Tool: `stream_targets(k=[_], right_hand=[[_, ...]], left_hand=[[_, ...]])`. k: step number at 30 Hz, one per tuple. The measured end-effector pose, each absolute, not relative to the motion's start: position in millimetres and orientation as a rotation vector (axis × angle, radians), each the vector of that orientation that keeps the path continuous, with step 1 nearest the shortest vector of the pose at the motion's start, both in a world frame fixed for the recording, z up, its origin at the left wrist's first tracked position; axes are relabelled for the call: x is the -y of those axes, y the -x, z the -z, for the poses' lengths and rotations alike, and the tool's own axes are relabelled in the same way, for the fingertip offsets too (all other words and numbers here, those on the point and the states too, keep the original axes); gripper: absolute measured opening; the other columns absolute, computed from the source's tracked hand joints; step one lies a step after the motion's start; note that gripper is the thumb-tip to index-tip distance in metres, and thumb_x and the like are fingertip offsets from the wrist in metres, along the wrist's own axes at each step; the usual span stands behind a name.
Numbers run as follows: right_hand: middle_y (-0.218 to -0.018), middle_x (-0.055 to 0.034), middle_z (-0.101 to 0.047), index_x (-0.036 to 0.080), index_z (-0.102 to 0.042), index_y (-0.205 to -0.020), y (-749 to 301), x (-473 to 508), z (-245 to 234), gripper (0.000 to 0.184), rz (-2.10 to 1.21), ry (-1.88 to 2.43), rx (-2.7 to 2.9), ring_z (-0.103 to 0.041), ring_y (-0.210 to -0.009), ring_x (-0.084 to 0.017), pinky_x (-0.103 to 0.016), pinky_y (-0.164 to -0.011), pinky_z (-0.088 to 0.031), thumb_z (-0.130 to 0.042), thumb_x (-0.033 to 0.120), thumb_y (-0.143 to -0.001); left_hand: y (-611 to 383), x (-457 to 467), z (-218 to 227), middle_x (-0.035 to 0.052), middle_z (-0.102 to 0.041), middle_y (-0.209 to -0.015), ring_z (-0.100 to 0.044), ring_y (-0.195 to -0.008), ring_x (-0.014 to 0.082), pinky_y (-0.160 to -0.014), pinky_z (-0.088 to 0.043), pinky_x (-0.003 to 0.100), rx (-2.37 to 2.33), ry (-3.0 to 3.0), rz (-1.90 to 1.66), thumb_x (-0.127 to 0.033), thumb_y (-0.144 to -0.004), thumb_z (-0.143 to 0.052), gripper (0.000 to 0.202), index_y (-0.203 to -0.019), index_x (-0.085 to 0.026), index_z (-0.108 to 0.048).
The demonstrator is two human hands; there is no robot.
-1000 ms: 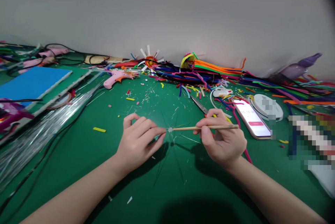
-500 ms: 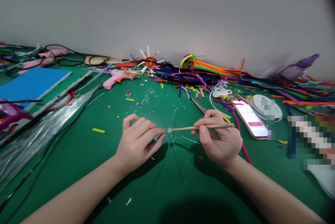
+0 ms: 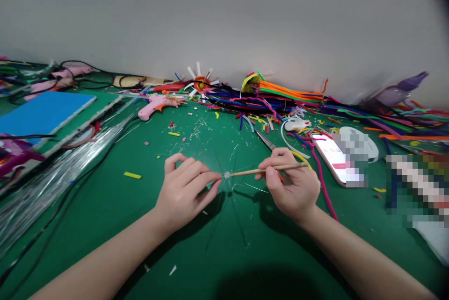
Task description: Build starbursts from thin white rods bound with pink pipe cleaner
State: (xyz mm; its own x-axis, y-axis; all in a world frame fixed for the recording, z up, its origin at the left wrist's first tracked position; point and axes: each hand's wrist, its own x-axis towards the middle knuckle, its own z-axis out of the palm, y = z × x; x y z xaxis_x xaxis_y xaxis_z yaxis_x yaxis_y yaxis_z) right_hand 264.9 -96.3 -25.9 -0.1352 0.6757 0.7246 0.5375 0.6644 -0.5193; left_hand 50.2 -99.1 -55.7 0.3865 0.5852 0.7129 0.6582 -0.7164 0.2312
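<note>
My right hand (image 3: 291, 183) pinches a thin wooden stick (image 3: 245, 172) that lies nearly level above the green mat (image 3: 105, 206). At the stick's left tip sits a small silvery knot with fine clear strands (image 3: 231, 188) fanning outward. My left hand (image 3: 187, 185) has its fingers closed together, the fingertips pressed at that knot. Both hands hover just above the mat near its middle.
A pink glue gun (image 3: 154, 103) lies behind the hands, scissors (image 3: 264, 140) to the right of it. A heap of coloured pipe cleaners (image 3: 280, 96) runs along the wall. A phone (image 3: 331, 157) lies at the right. Silver tinsel strips (image 3: 52, 178) and a blue sheet (image 3: 42, 110) are at the left.
My right hand has slid a little leftward along the stick, and the stick's far end has tilted slightly up. My left hand has stayed in place.
</note>
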Motion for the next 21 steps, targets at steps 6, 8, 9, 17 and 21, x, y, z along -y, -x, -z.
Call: stream_targets(k=[6,8,9,17,21], right_hand=[[-0.052,0.004,-0.065,0.021,-0.062,-0.077,-267.8,95.6,32.2,0.014,-0.251,0.998,1.767,-0.056,-0.057,-0.015,-0.037,-0.068,-0.05,-0.053,0.011,-0.077],[-0.053,0.003,-0.065,0.021,-0.063,-0.075,-268.7,95.5,33.2,0.014,-0.273,1.016,1.752,-0.058,-0.061,-0.016,-0.037,-0.068,-0.05,-0.052,0.012,-0.077],[-0.054,0.0025,-0.065,0.021,-0.063,-0.073,-269.1,95.5,33.6,0.015,-0.28,1.024,1.747,-0.058,-0.063,-0.016,-0.037,-0.068,-0.05,-0.052,0.012,-0.078],[-0.06,-0.0016,-0.066,0.02,-0.062,-0.064,-271.3,93.3,36.2,0.021,-0.353,1.093,1.727,-0.061,-0.069,-0.017,-0.038,-0.069,-0.051,-0.05,0.017,-0.081],[-0.061,-0.0018,-0.065,0.02,-0.06,-0.063,-272.1,92.5,35.0,0.022,-0.357,1.136,1.696,-0.061,-0.068,-0.016,-0.035,-0.067,-0.051,-0.051,0.019,-0.083]], left_hand=[[-50.0,100.3,55.6,-0.004,-0.063,-0.068,-0.054,-0.061,0.011,-0.079,-0.032,0.038,1.141,2.546,1.241,-0.013,-0.076,-0.068,0.011,-0.083,-0.022,-0.063],[-50.0,100.5,55.3,-0.0041,-0.063,-0.068,-0.054,-0.061,0.011,-0.079,-0.032,0.038,1.144,2.546,1.241,-0.013,-0.076,-0.068,0.012,-0.083,-0.022,-0.063],[-50.1,100.5,55.2,-0.0041,-0.063,-0.068,-0.054,-0.06,0.011,-0.079,-0.032,0.038,1.143,2.544,1.243,-0.013,-0.076,-0.068,0.012,-0.083,-0.022,-0.063],[-51.4,99.5,55.2,-0.0039,-0.063,-0.068,-0.054,-0.059,0.0112,-0.078,-0.033,0.038,1.128,2.535,1.265,-0.012,-0.075,-0.069,0.013,-0.083,-0.022,-0.063],[-51.3,99.2,55.8,-0.0039,-0.063,-0.068,-0.054,-0.06,0.0115,-0.078,-0.033,0.039,1.133,2.532,1.27,-0.012,-0.076,-0.068,0.013,-0.082,-0.022,-0.063]])
